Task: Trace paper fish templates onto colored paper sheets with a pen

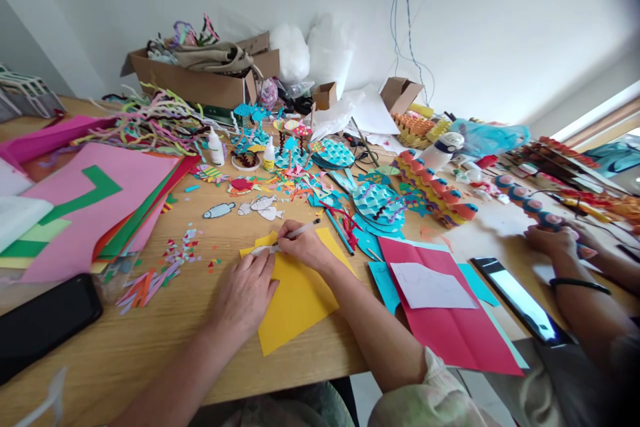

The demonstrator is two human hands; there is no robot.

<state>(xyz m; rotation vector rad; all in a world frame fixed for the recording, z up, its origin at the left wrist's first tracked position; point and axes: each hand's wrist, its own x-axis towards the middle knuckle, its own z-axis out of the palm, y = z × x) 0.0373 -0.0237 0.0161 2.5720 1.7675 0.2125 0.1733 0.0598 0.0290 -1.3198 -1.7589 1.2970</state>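
Note:
A yellow paper sheet [300,307] lies at an angle near the table's front edge. On its upper part rests a small white paper cutout [265,249], partly covered by my fingers. My left hand [247,290] lies flat over the cutout's lower edge, fingers stretched out and pressing on it. In my right hand [305,247] is a slim pen [306,228], its tip down at the cutout's right side. Just beyond are a blue-grey paper fish [219,210] and white fish cutouts [267,207].
Coloured paper sheets [125,180] are stacked at left, near a black phone [50,320]. Paper scraps [150,287] and glue bottles [216,149] are scattered about. A red folded sheet [450,333] is at right, beside another phone [520,300]. A co-worker's hands [555,240] hold a painted egg-carton strip [530,203].

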